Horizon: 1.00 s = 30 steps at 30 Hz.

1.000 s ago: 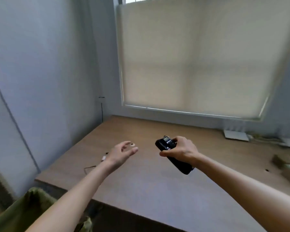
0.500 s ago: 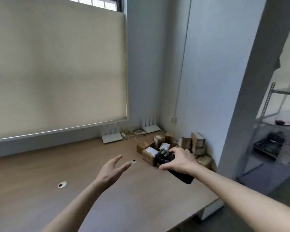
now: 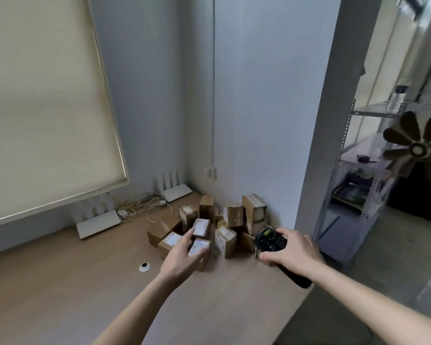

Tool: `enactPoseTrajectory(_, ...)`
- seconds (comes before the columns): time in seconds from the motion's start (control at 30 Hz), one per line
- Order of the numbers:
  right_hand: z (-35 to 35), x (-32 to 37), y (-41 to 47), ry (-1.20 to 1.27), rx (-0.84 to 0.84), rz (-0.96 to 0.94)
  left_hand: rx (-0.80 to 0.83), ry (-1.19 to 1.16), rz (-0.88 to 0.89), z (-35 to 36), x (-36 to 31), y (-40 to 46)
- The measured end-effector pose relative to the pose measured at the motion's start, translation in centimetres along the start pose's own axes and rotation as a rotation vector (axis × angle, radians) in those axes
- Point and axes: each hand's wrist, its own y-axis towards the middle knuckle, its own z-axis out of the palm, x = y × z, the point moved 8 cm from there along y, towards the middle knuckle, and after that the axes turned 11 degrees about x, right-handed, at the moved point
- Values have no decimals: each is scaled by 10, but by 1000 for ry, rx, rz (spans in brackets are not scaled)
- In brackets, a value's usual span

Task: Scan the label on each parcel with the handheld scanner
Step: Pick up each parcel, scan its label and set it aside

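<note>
Several small brown cardboard parcels [image 3: 225,240] with white labels are heaped in the far right corner of the wooden desk [image 3: 90,282]. My right hand [image 3: 292,250] grips the black handheld scanner [image 3: 269,240], its head level with the pile's right side. My left hand [image 3: 182,255] reaches over the nearest labelled parcel [image 3: 199,252], fingers spread; whether they close on it is unclear.
Two white routers [image 3: 98,224] with tangled cables [image 3: 144,205] lie along the back wall under the window blind. A small round cap [image 3: 144,266] sits on the desk. Past the desk's right edge stand a metal shelf rack [image 3: 358,185] and a fan [image 3: 417,149].
The view swung right from the bare desk to the parcel corner. My left hand moved forward onto the pile, and the scanner came closer to the parcels.
</note>
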Motion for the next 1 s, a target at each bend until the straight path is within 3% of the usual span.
enactPoseTrajectory(0.2,37,27,117,48,112,-25,-6,-50,-105,-13,60,97)
enactPoseTrajectory(0.4,117,27,199,90,175,-20,-7,-130,-260,0,135,163)
enactPoseTrajectory(0.77,296,-41,332,116,413,74,81,-162,-462,91,274,255)
enactPoseTrajectory(1.0,351,-65,390,180,403,62,14,-291,-518,129,316,298)
